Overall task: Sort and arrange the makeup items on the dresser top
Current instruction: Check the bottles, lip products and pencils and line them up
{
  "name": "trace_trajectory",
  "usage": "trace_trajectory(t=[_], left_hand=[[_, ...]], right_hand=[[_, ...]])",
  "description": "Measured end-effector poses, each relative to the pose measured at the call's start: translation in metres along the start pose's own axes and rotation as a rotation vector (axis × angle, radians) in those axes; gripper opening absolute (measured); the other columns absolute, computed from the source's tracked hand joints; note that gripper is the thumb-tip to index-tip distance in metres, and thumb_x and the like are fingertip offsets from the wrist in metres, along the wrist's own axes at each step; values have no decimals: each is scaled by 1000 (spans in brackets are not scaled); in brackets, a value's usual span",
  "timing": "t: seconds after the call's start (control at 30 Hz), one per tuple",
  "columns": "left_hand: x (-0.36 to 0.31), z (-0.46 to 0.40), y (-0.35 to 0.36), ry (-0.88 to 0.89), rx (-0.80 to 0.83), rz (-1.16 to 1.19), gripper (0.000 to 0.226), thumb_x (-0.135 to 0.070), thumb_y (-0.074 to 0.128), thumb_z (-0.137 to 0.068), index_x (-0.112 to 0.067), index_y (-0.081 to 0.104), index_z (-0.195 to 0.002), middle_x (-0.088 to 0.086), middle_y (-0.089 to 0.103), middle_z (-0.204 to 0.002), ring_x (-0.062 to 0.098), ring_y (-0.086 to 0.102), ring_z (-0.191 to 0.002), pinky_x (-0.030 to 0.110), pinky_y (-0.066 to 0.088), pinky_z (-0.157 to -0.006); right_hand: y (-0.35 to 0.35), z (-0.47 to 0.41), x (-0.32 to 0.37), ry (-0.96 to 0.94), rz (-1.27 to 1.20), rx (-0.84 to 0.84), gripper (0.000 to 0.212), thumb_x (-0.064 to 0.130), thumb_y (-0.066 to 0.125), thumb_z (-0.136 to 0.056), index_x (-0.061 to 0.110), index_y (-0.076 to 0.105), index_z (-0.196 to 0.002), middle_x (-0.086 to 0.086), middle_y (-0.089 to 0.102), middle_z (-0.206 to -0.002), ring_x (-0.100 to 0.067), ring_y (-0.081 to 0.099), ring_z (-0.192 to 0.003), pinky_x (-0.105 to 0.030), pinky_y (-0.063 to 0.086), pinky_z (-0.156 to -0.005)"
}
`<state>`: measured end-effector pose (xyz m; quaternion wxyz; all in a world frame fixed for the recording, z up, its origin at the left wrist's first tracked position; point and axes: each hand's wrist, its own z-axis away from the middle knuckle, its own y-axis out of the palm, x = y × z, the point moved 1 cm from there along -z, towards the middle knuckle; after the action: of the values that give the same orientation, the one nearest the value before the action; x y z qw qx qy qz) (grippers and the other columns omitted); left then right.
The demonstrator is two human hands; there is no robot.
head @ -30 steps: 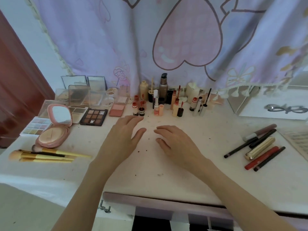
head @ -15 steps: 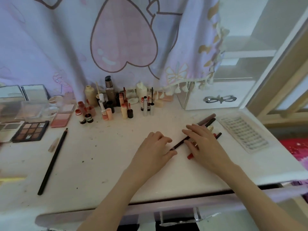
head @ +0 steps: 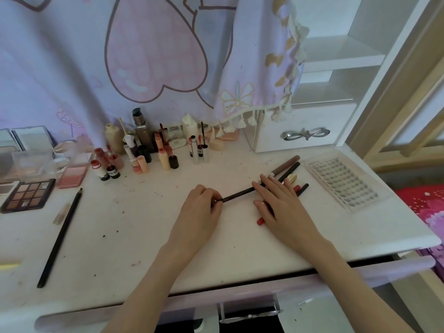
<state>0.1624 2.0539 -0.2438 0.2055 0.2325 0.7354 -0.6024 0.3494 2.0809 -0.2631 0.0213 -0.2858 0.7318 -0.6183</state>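
Fingertips of my left hand (head: 197, 207) pinch the near end of a thin black makeup pencil (head: 236, 195), which lies slanted on the white dresser top (head: 144, 236) and runs away from that pinch, up and to the right, passing under my right hand (head: 278, 203). My right hand lies flat with fingers straight, pressing down on the small bundle of sticks beneath it: a red lip pencil (head: 260, 221) pokes out at the heel of the palm, a brown-capped pencil (head: 286, 165) and a second black pencil (head: 292, 169) reach beyond the fingertips, and a gold tube (head: 292, 177) shows just past them. Right of that hand rests a clear tray of false lashes (head: 343, 183). Well to the left of my pinching hand lies a long black pencil (head: 60, 236), alone, with a brown eyeshadow palette (head: 27, 195) beyond it. Beyond both hands stands a cluster of small bottles and lip tubes (head: 144, 150) against the purple curtain (head: 120, 56).
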Motion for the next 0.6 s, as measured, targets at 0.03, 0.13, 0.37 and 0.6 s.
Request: trace_trajectory(t=[0.03,0.13,0.37,0.6], left_hand=[[2,1,-3,-2,-3,8,16,-16,51,-92,-10,63,-102,-6,44,-91,8,44,-84,10,33,-75],[5,3,-11,-2,-31,30,15,-14,53,-91,-10,63,-102,-12,41,-84,4,43,-76,0,32,-71],[-5,8,-27,71,-116,138,9,-12,57,-89,-15,63,-95,-15,46,-83,-4,48,-76,4,35,-70],[-14,19,-36,80,-94,242,11,-13,59,-88,-24,55,-91,-14,54,-80,-8,48,-74,5,37,-64]], right_hand=[[0,0,0,-6,-18,-6,64,50,20,-89,18,42,-140,-3,33,-150,-15,24,-141,-23,-5,-114],[-7,0,4,14,-111,-30,57,50,32,-95,23,28,-146,11,16,-152,5,3,-138,-13,-11,-110],[-31,-4,24,280,-627,-229,43,29,57,-90,27,46,-132,17,56,-117,-1,52,-108,-17,38,-93],[-30,-18,61,437,-1487,-125,25,19,50,-94,5,68,-85,-1,58,-58,-10,49,-54,-21,40,-55]])
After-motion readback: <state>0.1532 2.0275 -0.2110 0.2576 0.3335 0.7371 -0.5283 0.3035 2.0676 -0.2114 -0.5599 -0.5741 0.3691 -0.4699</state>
